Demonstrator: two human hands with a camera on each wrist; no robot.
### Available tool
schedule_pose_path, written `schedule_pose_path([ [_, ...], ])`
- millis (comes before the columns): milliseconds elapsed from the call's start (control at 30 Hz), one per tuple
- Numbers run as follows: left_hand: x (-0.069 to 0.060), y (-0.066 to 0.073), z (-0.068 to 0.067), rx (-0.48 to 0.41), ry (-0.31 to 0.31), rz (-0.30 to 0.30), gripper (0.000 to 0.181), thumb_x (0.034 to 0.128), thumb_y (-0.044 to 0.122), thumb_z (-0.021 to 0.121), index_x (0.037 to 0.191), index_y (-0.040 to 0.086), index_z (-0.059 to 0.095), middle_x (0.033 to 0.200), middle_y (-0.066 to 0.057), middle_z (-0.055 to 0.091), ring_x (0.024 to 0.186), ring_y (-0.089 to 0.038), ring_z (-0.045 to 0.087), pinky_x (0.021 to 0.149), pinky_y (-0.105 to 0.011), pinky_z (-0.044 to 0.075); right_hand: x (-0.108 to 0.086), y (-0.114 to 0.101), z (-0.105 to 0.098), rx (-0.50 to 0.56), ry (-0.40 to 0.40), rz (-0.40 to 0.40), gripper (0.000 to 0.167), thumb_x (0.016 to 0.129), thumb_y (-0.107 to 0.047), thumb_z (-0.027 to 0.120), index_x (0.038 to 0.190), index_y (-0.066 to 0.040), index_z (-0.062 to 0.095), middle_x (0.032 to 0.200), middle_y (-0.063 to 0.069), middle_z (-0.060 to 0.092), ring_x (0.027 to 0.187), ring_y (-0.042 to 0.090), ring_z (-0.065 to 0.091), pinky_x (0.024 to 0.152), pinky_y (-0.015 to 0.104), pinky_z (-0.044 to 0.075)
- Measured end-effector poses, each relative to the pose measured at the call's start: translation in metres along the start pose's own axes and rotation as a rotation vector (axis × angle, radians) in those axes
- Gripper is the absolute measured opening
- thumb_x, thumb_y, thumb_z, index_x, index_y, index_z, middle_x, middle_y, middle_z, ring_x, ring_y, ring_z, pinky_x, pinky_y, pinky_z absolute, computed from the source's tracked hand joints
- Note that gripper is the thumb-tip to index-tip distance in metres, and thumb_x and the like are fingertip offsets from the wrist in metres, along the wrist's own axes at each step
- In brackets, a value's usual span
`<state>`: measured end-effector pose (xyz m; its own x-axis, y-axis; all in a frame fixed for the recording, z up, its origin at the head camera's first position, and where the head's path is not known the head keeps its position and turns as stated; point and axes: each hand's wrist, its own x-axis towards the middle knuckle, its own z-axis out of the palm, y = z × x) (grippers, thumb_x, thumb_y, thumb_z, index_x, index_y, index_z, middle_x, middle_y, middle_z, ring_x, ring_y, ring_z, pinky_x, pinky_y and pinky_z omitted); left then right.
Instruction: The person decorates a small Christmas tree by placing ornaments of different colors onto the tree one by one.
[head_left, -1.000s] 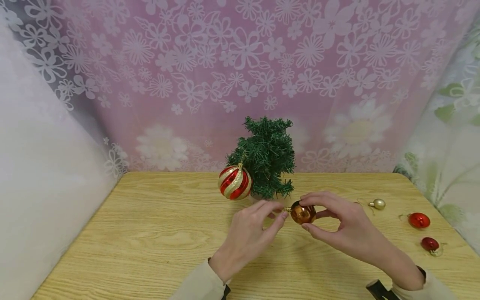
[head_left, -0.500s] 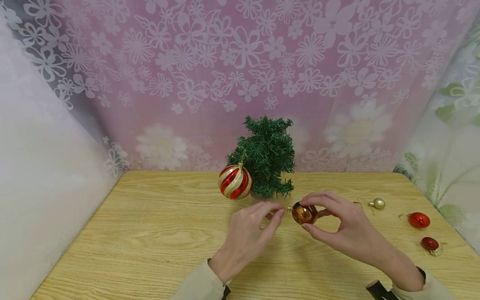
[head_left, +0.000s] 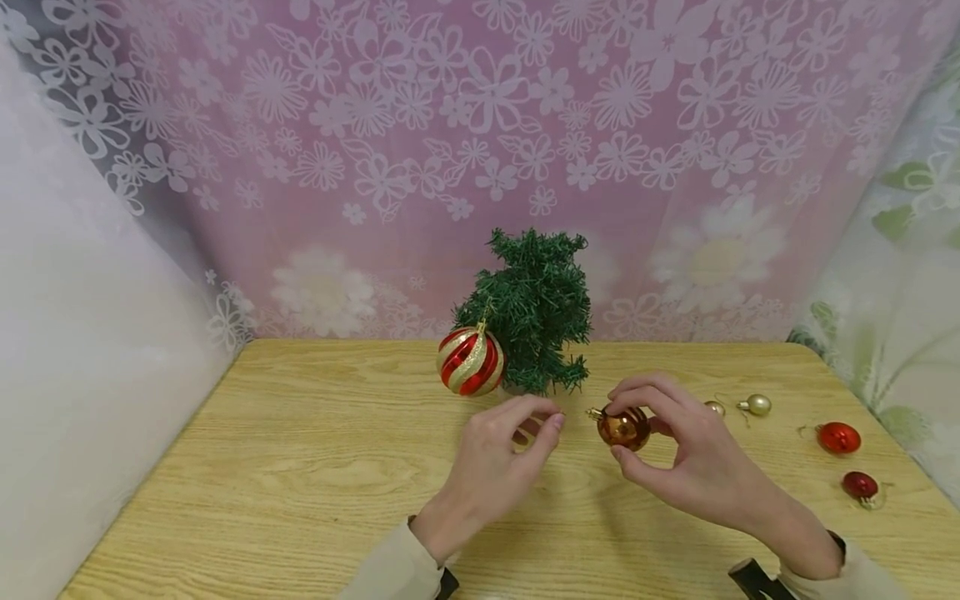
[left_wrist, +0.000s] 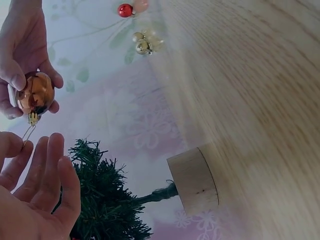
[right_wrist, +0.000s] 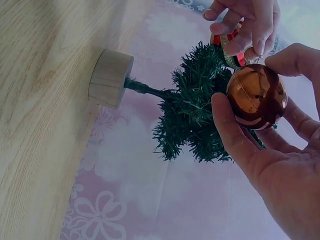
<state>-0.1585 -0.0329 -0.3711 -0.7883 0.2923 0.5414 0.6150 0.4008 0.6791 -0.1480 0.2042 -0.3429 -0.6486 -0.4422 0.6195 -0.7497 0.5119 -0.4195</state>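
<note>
A shiny copper-brown bauble point(head_left: 624, 428) with a gold cap sits in my right hand point(head_left: 697, 442), gripped between thumb and fingers. From its cap runs a thin gold hanging loop point(left_wrist: 29, 132). The thumb and index finger of my left hand point(head_left: 498, 462) pinch the loop's far end, while the other fingers are spread in the left wrist view. Just beyond both hands stands a small green artificial Christmas tree point(head_left: 532, 304) on a round wooden base point(right_wrist: 111, 78). On its left side hangs a large red and gold striped bauble point(head_left: 471, 361).
To the right on the wooden table point(head_left: 300, 467) lie two small gold baubles, one point(head_left: 759, 405) in plain sight and one partly behind my right hand. Nearer the right edge are a red bauble point(head_left: 838, 438) and a dark red bauble point(head_left: 859, 485). A floral curtain point(head_left: 420, 167) hangs behind.
The right hand has shifted slightly right with the copper-brown bauble. The left fingers have gone from the bauble's cap out to the end of its loop, widening the gap between the hands.
</note>
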Motion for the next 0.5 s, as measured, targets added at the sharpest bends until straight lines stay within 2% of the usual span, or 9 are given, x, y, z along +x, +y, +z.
schedule_pose_path([
  [133,0.0008,0.0004,-0.0014,-0.058,-0.023,-0.032,0.016,0.1043,0.027,0.060,0.108,0.017,0.073,0.095,0.003,0.076,0.082,-0.005,0.071,0.071,-0.018,0.057,0.0012,-0.0006,-0.0002,0.037,-0.021,0.022,0.053,0.073,0.011,0.080,0.112,-0.020,0.064,0.120,-0.002,0.063,0.097,0.002,0.062,0.069,0.017,0.056],
  [300,0.0003,-0.0004,-0.0020,-0.095,-0.048,-0.037,0.016,0.1043,0.027,0.060,0.108,0.017,0.073,0.097,0.001,0.076,0.083,-0.003,0.069,0.071,-0.019,0.057,0.0017,-0.0003,0.0002,0.076,-0.042,0.063,0.046,0.080,0.010,0.077,0.108,-0.022,0.061,0.114,-0.004,0.067,0.079,0.000,0.061,0.064,0.017,0.054],
  [500,-0.0011,-0.0014,0.0000,-0.160,-0.078,0.005,0.019,0.1050,0.026,0.059,0.110,0.013,0.072,0.099,-0.002,0.076,0.085,-0.007,0.071,0.072,-0.019,0.057,0.0016,0.0024,0.0071,0.086,0.015,-0.029,0.041,0.079,0.012,0.078,0.098,-0.021,0.062,0.096,-0.005,0.069,0.062,-0.003,0.047,0.053,0.013,0.039],
])
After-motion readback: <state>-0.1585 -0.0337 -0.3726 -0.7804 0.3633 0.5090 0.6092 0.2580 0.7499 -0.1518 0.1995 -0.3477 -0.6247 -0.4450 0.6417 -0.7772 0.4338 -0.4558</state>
